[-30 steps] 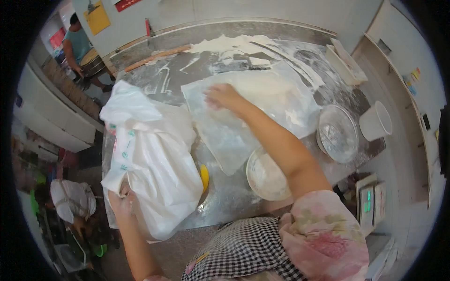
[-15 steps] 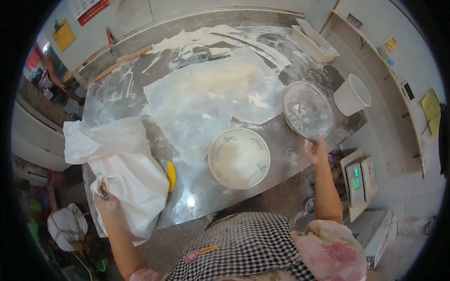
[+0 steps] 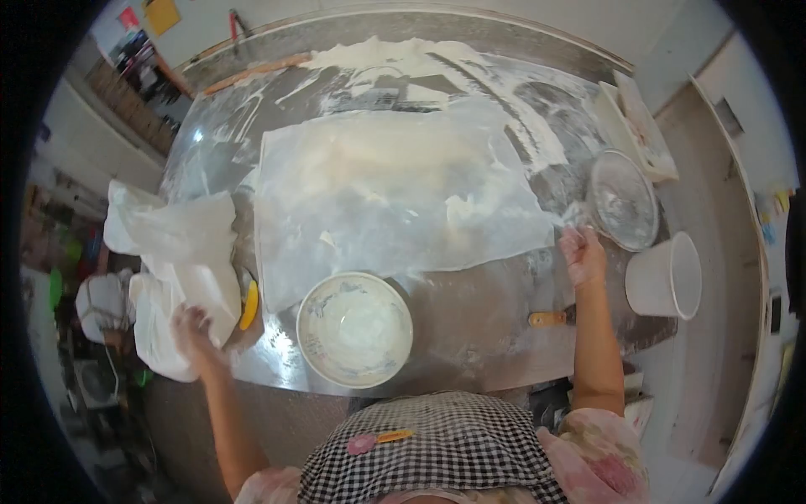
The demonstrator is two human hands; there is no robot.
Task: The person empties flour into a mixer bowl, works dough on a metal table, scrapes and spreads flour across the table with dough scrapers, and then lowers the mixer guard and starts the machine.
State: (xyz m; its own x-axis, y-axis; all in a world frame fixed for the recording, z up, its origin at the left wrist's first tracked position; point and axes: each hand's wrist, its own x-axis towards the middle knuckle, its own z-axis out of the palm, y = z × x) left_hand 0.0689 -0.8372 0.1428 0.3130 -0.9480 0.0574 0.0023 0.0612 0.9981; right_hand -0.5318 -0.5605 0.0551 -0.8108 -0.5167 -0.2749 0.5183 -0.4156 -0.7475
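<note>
My right hand (image 3: 581, 254) is closed on the right corner of a translucent plastic sheet (image 3: 369, 214), which is spread over a pale mass in the middle of the table. Over a white sack (image 3: 186, 277) at the table's left is my left hand (image 3: 195, 334), its fingers smeared by motion. Whether it touches the sack I cannot tell. A patterned bowl (image 3: 355, 330) with white powder in it stands near the front edge, between my hands. Just right of my right hand lies a round, shallow, see-through vessel (image 3: 623, 202).
White powder (image 3: 403, 57) covers the back of the table (image 3: 470, 336), where a rolling pin (image 3: 256, 72) lies. A white bucket (image 3: 665, 275) and a white tub (image 3: 634, 134) stand at the right. A yellow-handled tool (image 3: 249, 305) lies beside the sack, a wooden handle (image 3: 547, 318) near the front right.
My right hand has gone from the round vessel's rim to the plastic sheet's corner, which now stretches further right. My left hand has shifted on the sack. The view has turned.
</note>
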